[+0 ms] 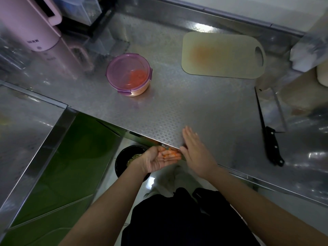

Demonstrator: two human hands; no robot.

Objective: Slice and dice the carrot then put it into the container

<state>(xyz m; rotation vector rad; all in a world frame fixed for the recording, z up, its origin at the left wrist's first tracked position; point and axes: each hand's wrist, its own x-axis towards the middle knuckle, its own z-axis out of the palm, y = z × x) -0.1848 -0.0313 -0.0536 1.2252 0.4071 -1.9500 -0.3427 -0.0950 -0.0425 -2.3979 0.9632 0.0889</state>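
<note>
Stainless steel, embossed in a fine chequered grain, is making up the counter [177, 107]; at ten o'clock a round container [140, 90] is sitting on it under a translucent purple lid [124, 68] with clip tabs, and diced carrot [137, 78] is showing through as a soft orange heap; at one o'clock a beige, round-cornered cutting board [229, 64] with an oval grip hole is lying flat, an orange stain marking it; at four o'clock a broad cleaver [271, 112] with a black riveted handle is resting apart from it; at six o'clock the right hand [195, 153] is pressing flat, fingers straight, on the counter's near edge; just beside it the left hand [158, 161] is lying palm up and relaxed below that edge, small orange carrot scraps [170, 155] resting on its fingers; a round black bucket [120, 160] is standing beneath
</note>
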